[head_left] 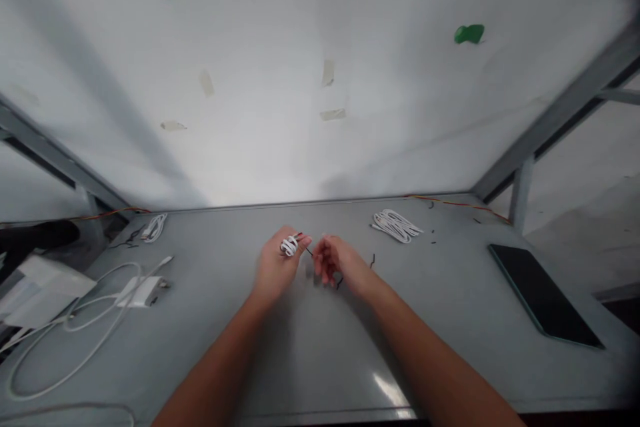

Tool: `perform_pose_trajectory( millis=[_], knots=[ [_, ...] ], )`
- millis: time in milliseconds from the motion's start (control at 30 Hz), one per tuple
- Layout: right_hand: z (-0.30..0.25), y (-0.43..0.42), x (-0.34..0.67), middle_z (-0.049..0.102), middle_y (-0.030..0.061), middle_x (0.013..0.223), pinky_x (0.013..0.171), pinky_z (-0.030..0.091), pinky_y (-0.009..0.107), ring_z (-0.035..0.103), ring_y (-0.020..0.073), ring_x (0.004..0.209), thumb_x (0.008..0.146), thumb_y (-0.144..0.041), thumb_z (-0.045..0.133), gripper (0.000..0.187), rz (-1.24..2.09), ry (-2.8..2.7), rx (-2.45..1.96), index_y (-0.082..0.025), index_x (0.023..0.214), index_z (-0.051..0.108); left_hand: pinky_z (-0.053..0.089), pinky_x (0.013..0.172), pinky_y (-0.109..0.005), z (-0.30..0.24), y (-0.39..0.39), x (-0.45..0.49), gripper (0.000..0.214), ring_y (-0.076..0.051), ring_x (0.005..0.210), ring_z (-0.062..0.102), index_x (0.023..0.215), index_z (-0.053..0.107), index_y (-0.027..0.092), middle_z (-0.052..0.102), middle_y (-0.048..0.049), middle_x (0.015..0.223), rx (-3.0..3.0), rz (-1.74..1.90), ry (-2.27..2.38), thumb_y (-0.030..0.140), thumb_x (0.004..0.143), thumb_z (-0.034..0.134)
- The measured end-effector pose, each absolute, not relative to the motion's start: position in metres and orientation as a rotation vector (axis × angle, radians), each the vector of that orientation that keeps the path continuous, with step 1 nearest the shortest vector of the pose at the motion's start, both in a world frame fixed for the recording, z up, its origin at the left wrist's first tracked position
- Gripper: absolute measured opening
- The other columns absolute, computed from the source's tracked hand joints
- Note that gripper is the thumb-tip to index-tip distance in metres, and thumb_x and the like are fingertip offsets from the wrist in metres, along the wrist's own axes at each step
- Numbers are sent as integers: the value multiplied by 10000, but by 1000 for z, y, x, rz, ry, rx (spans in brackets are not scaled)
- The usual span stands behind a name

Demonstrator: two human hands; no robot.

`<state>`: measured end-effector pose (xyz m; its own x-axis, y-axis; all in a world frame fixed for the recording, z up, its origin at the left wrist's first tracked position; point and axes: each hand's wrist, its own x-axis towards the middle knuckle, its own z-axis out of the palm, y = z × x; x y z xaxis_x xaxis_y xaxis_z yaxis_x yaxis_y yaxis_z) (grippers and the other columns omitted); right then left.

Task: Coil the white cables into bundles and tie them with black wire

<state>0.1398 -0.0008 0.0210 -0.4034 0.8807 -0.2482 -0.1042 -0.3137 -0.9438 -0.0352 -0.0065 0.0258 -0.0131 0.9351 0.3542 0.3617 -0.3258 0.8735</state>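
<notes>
- Left hand point(274, 268): raised in front of the body at centre; thumb and fingers clamped on a small, tightly wound bundle of white cable point(289, 245).
- Position of bundle: at the upper part of the left hand, between thumb and index finger; its white loops show on the side towards the wearer. Part of it is hidden by the fingers.
- Thin, dark, wire-like tie point(309, 251): spans the narrow gap between the two hands, running from the left fingertips, just beside the bundle, down towards the right fingers.
- Right hand point(346, 265): just right of the left hand, not touching the bundle; fingers curled inward, loosely gathered. Blur at the tips; cannot tell whether thumb and index finger pinch the tie's end.
- Flat grey tabletop point(210, 300): lies beneath both hands. A short, dark, bent scrap of wire point(373, 260) rests just beside the right wrist.
- Beyond the right hand, towards the back edge: a larger, elongated hank of white cable point(397, 225), well apart from the fingers.
- Back left: a small white coiled cable point(155, 228), dark strands near it.
- Left side: a white, block-shaped plug adapter point(141, 291), with a loose white cable point(107, 333) looping around and across it; a white box-like object point(45, 287) farther left.
- Far right: a flat black rectangular device with a thin greenish edge point(545, 295), lying at a slant.
</notes>
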Motion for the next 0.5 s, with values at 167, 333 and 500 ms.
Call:
perform_pose_trajectory(
  millis=[167,333,500],
  knots=[
    [32,-6,142,546,-11,487,404,271,240,414,112,410,850,-483,589,342,2005,-1338,-999,-206,652,621,493,780,-312,25,-11,-27,177,-197,806,646,817,758,236,716,-55,860,1703,1384,1194,393,897,739],
    [41,-11,141,491,-41,466,417,206,255,343,104,410,776,-460,615,286,2013,-1293,-908,-223,616,600,473,757,-299,23,-19,-16,160,-189,755,601,812,706,240,676,-24,779,1489,1461,1324,379,884,739],
    [43,-14,137,441,-56,440,446,193,261,301,113,423,791,-459,588,281,1891,-1333,-947,-232,627,613,456,714,-276,26,-20,-12,295,-164,720,563,800,643,226,627,-6,747,1227,1571,1408,488,885,749]
  ],
)
